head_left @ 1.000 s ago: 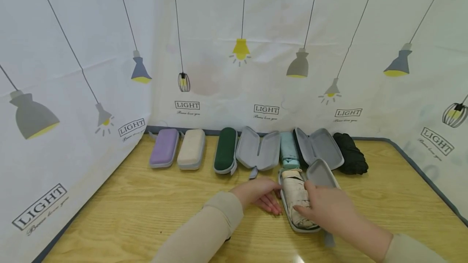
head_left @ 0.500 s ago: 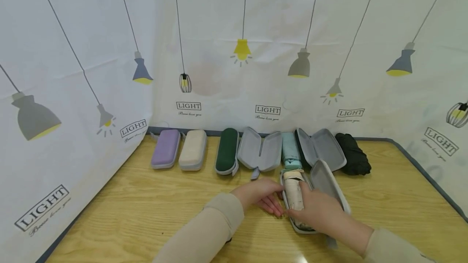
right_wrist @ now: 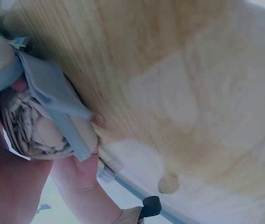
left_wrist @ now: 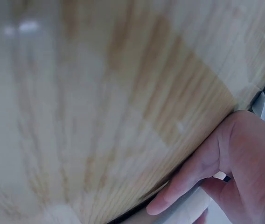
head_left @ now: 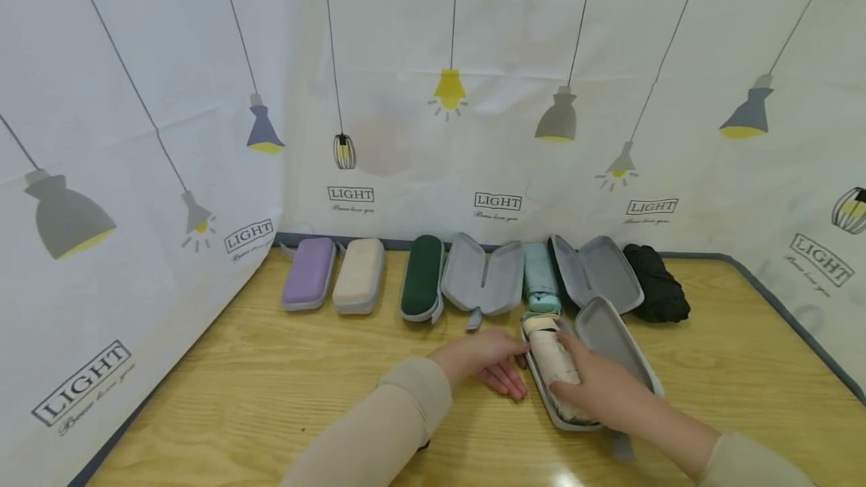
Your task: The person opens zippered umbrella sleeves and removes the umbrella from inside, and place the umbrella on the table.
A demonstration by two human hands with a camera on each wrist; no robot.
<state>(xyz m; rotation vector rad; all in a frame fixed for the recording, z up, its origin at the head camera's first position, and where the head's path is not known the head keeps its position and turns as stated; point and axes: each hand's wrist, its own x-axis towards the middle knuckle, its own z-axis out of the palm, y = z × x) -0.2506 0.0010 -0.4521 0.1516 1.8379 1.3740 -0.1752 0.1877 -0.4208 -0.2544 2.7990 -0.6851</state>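
A folded cream umbrella [head_left: 546,350] lies in an open zip case [head_left: 617,338] with a grey lining, its lid swung out to the right. My right hand [head_left: 604,384] grips the umbrella from above, thumb on its lower part and a finger higher up. Against the case's left side rests my left hand [head_left: 483,358], its fingers straight and low beside the wall. The right wrist view shows the crumpled fabric end of the umbrella [right_wrist: 30,126] inside the case, a grey tab [right_wrist: 72,137] hanging over it.
Along the back stand purple [head_left: 307,273], cream [head_left: 358,276] and green [head_left: 421,276] closed cases. Right of them are two open grey-lined cases [head_left: 501,273] [head_left: 612,273], a light-blue folded umbrella [head_left: 541,273] and a black folded bundle [head_left: 652,284]. A printed cloth [head_left: 406,194] hangs behind.
The case's lid has swung further out to the right. My right hand has shifted over the umbrella, baring more of it again, while my left hand stays at the case's side.
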